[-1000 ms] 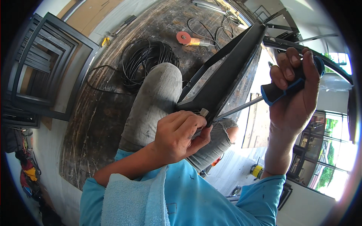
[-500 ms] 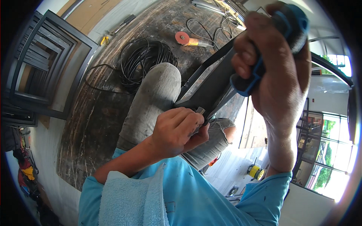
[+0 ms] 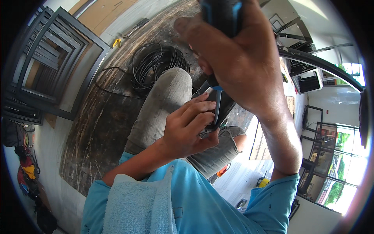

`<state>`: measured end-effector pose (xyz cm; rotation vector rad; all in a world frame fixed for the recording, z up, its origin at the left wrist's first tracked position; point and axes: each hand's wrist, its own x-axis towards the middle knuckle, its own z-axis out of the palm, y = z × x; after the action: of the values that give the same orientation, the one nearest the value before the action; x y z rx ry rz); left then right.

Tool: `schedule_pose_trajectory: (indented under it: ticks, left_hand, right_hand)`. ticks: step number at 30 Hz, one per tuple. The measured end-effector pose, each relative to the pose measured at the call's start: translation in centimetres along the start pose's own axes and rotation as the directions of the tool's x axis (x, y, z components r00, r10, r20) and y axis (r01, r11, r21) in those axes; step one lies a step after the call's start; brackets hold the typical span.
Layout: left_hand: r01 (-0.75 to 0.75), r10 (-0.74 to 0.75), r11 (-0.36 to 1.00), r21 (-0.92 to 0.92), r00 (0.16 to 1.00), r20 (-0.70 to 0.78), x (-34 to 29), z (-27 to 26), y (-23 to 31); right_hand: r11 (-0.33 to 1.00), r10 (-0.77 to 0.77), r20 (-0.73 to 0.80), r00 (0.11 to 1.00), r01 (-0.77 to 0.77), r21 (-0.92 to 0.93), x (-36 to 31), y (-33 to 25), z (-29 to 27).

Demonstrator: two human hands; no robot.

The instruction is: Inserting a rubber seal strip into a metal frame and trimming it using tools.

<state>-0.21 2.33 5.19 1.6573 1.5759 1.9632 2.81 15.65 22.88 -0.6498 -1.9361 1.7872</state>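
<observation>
My right hand (image 3: 245, 58) is wrapped round the black-and-blue handle of a screwdriver (image 3: 223, 19). Its steel shaft points down at a dark metal frame piece (image 3: 226, 112) across my lap. Beside the shaft, my left hand (image 3: 185, 126) has its bent fingers and thumb closed about the near end of that piece. The fingertips lie close to the shaft. My fingers hide the exact spot where the tip rests, and my right hand covers much of the frame piece's far part.
A coil of black cable (image 3: 157, 66) lies beyond my knee on the worn dark worktop (image 3: 97, 136). Dark rectangular frames (image 3: 58, 70) stack at the left, near yellow-handled pliers (image 3: 117, 43). A curved dark bar (image 3: 323, 62) stands at the right.
My right hand has swung left and brought the screwdriver upright over the frame piece. My left fingers have shifted beside its shaft. The orange angle grinder is now hidden behind my right hand.
</observation>
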Motion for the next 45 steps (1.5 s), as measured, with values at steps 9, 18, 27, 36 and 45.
schedule_pose_trajectory:
  ticks: [9, 18, 27, 36, 45]
  left_hand:
    - [-0.087, 0.087, 0.996, -0.03, 0.996, 0.003, -0.1, 0.2, 0.0]
    - [-0.016, 0.018, 0.996, -0.089, 1.0, 0.023, -1.0, 0.5, 0.5]
    - [0.018, -0.026, 0.975, -0.221, 0.999, -0.034, -0.9, 0.8, 0.2]
    - [0.055, -0.067, 0.976, -0.212, 0.997, -0.047, -1.0, 1.1, -0.1]
    - [0.068, -0.066, 0.983, -0.168, 0.998, 0.021, -1.0, 0.5, 1.3]
  right_hand:
    - [0.987, 0.155, 0.169, 0.973, -0.162, 0.024, 0.9, -0.4, -0.4]
    - [0.959, -0.279, -0.152, 0.948, 0.282, -0.001, -2.3, 2.7, -1.6]
    - [0.969, -0.219, -0.304, 0.927, 0.244, 0.047, -1.8, 3.6, -4.1]
    - [0.971, 0.017, -0.32, 0.947, 0.062, 0.233, 0.8, 7.2, -6.7]
    - [0.957, -0.288, -0.3, 0.91, 0.26, -0.129, -3.8, 3.1, 0.8]
